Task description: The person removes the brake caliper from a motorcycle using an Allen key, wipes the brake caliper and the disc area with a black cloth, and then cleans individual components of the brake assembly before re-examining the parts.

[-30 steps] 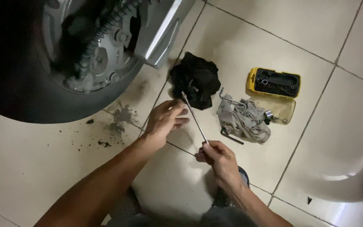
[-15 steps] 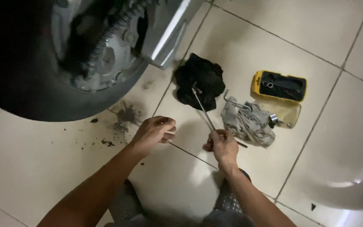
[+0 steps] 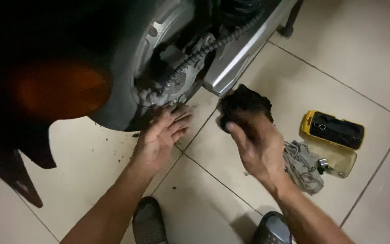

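My left hand (image 3: 161,135) is open with its fingers spread, fingertips at the lower edge of a motorcycle's rear sprocket (image 3: 172,86) and tyre (image 3: 113,104). A greasy chain (image 3: 213,45) runs over the sprocket up to the right. My right hand (image 3: 258,149) reaches forward, blurred, with its thumb apart from the fingers. Its fingertips are on a crumpled black rag (image 3: 244,101) on the tiled floor. I see nothing held in either hand. A short metal end (image 3: 247,174) shows on the floor below my right wrist.
A grey cloth (image 3: 301,165) with a small metal socket (image 3: 323,163) lies right of my right hand. Beyond it sits an open yellow tool case (image 3: 335,131). A silver frame part (image 3: 240,54) slants above the rag. Dirt specks (image 3: 123,158) dot the tiles. My two slippers (image 3: 149,221) are below.
The thin metal rod held between both hands is gone from them. My left hand moved up to the sprocket, my right hand to the black rag. The view shifted closer to the wheel.
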